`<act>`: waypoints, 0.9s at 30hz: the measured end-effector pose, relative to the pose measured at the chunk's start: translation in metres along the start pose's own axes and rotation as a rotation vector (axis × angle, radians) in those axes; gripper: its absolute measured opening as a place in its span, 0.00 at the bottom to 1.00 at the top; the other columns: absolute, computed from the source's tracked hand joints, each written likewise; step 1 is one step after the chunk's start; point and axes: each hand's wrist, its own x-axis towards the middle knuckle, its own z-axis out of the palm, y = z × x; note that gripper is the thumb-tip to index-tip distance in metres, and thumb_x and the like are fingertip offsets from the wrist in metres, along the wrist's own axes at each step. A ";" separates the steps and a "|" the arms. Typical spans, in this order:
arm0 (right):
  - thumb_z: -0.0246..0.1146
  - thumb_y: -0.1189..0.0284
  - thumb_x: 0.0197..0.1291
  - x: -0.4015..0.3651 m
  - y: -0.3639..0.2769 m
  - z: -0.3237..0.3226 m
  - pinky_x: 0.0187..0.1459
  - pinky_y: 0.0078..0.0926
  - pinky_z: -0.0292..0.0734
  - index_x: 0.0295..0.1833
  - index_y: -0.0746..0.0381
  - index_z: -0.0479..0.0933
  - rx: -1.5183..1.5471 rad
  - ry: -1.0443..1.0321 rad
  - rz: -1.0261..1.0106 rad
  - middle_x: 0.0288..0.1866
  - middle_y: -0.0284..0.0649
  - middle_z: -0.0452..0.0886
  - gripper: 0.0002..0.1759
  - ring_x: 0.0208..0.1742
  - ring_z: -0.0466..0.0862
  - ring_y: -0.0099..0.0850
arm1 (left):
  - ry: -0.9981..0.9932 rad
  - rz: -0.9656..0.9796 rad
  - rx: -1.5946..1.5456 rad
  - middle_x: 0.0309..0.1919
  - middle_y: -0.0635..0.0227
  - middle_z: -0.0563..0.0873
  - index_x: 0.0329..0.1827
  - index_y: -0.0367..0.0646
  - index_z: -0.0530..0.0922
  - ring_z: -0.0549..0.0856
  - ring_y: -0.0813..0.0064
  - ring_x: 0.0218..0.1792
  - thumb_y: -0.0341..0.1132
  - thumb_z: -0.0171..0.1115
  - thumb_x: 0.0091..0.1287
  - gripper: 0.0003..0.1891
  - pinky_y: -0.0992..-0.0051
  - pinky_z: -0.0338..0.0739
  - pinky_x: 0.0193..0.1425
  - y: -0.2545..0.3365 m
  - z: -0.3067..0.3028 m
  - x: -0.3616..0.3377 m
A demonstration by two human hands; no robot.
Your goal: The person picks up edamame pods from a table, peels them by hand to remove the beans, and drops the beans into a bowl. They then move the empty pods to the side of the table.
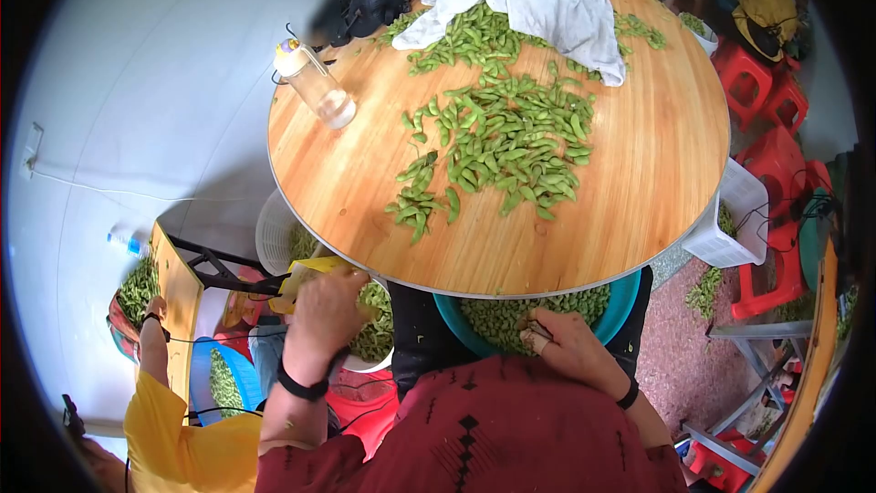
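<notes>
My left hand (330, 312) is over the rim of a white bucket (372, 367) filled with green pods or shells. Its fingers are blurred and partly hidden behind the back of the hand. Above the teal basin (445, 315) of shelled green beans (493, 321), my right hand (568, 343) is closed, thumb and fingers pinched together at the near side. I cannot tell what is in that pinch. In front of both hands stands a round wooden table (365, 237), with a loose spread of soybean pods (520, 141) across its middle.
A white cloth (566, 9) covers more pods at the back, near a black bag (379, 0). A water bottle (319, 91) stands on the left. Another person in a yellow shirt (192, 434) sits at the lower left. Red stools (776, 164) and a white crate (739, 228) are at right.
</notes>
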 end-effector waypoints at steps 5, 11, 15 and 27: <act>0.60 0.70 0.63 0.005 -0.011 0.006 0.39 0.37 0.76 0.43 0.67 0.77 0.068 0.000 0.053 0.33 0.52 0.82 0.11 0.37 0.84 0.49 | 0.370 0.267 -0.143 0.33 0.51 0.84 0.41 0.39 0.81 0.83 0.50 0.38 0.30 0.63 0.59 0.09 0.58 0.77 0.42 -0.009 -0.024 0.102; 0.60 0.69 0.63 -0.002 -0.019 0.005 0.41 0.36 0.77 0.45 0.67 0.77 0.076 -0.006 0.060 0.35 0.52 0.83 0.12 0.37 0.84 0.48 | 0.176 0.288 -0.140 0.37 0.53 0.87 0.43 0.39 0.82 0.86 0.53 0.40 0.25 0.61 0.58 0.10 0.63 0.79 0.44 -0.006 0.002 0.218; 0.60 0.69 0.63 -0.006 -0.021 -0.001 0.42 0.34 0.77 0.46 0.67 0.78 0.050 -0.012 0.094 0.35 0.51 0.83 0.12 0.37 0.85 0.46 | 0.224 0.289 -0.377 0.35 0.58 0.88 0.44 0.39 0.82 0.87 0.63 0.37 0.22 0.62 0.56 0.12 0.67 0.80 0.43 -0.018 -0.008 0.212; 0.60 0.71 0.65 0.006 -0.004 0.005 0.37 0.28 0.76 0.48 0.66 0.78 0.119 -0.049 0.080 0.28 0.41 0.82 0.11 0.30 0.82 0.28 | 0.802 0.101 0.639 0.33 0.61 0.87 0.45 0.42 0.84 0.85 0.63 0.31 0.26 0.66 0.54 0.14 0.69 0.79 0.36 -0.100 -0.002 0.122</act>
